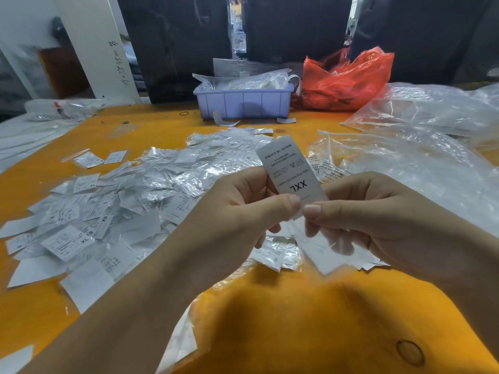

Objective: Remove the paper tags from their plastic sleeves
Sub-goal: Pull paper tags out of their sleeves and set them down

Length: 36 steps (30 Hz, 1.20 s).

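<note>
both hands raised over orange table (270,314). left hand (237,225) pinches xxl tag (293,175) at its lower edge, thumb on top; right hand (378,220) pinches just beside it, thumbs nearly touching. likely opposed grips to part sleeve from paper. tag stands upright, print upside down to the wearer. whether clear plastic covers it, cannot tell. heap of sleeved tags (121,211) lies left, near. blue bin (243,103) behind; its contents unclear. fingers under the tag hidden.
</note>
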{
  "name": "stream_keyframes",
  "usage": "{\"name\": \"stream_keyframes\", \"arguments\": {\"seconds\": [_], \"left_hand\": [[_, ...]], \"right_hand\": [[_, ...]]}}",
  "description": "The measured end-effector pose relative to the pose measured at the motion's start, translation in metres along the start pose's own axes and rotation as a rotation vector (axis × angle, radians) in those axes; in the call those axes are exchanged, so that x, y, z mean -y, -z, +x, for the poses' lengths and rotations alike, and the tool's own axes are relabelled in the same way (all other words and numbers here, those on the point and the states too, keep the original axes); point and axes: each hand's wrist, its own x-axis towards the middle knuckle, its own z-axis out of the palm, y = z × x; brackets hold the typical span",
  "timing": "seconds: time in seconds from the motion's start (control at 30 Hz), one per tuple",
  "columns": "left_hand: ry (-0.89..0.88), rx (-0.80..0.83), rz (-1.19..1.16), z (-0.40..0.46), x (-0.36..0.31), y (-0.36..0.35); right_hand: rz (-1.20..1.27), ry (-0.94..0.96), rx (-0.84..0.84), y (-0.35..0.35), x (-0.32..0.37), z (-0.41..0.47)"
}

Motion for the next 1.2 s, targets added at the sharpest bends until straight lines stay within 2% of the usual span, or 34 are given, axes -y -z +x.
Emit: {"name": "stream_keyframes", "arguments": {"seconds": [0.33,0.57,0.9,1.1,1.2], "left_hand": [[0.067,0.118,-0.022,-0.0001,0.0004,0.0028],[0.000,-0.010,-0.051,0.0000,0.0010,0.0052],[-0.054,0.072,-0.045,-0.0021,0.0004,-0.0034],[0.120,0.062,0.044,-0.0009,0.0008,0.0002],[0.130,0.069,0.088,-0.0014,0.0031,-0.0014]], "right_hand": [[-0.024,0.004,0.027,-0.0011,-0.0024,0.0004],[-0.023,0.005,0.057,-0.0030,-0.0015,0.0003],[-0.132,-0.005,0.095,-0.0029,-0.0054,-0.0004],[-0.028,0.062,-0.083,0.0019,-0.0048,0.0015],[0.008,0.047,-0.143,0.0027,-0.0052,0.0020]]}}
